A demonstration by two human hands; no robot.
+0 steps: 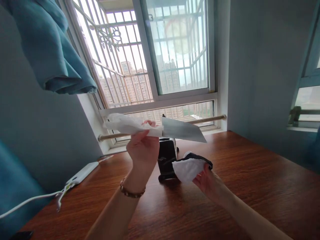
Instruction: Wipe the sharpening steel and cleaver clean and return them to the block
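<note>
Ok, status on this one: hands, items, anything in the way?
Left hand gripping knife by its white-wrapped end. Right hand holding dark-edged white cloth. Black stand behind, partly hidden by the cloth.

White wrap (120, 123) and left hand (143, 145) hide the near end of the blade (183, 129). Blade blocks part of the black stand's (167, 155) top; white cloth (188, 169) blocks its lower right, plus some right hand (210, 183) fingers. Blue fabric (50, 50) cropped top left, cable (27, 201) cropped left. Dark object (21, 235), bottom left: cropped, unidentifiable.
</note>
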